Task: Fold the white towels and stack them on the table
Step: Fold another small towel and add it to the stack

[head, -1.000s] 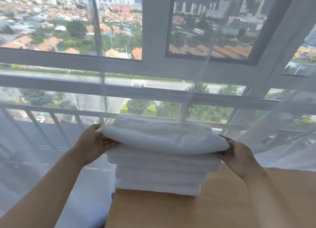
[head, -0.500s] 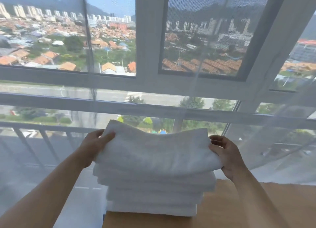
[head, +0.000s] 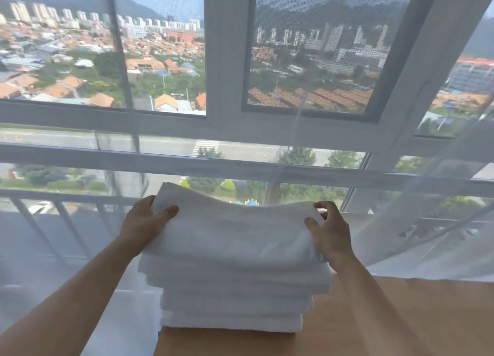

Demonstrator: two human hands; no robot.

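A stack of several folded white towels (head: 235,302) stands on the far left corner of a wooden table (head: 401,315). The top towel (head: 235,230) lies across the stack, its middle sagging a little. My left hand (head: 144,222) grips the top towel's left end, thumb on top and fingers under the edge. My right hand (head: 331,232) holds the right end, thumb on the upper face and fingers curled round the far corner.
The stack stands close to the table's left edge (head: 157,339), with floor beyond. A sheer white curtain (head: 427,235) hangs behind and to the right, brushing the table's far edge. A large window with a railing (head: 66,195) is straight ahead.
The top towel has come down onto the stack. My hands slid from under its ends to grip them at the far corners. The camera tilted upward.
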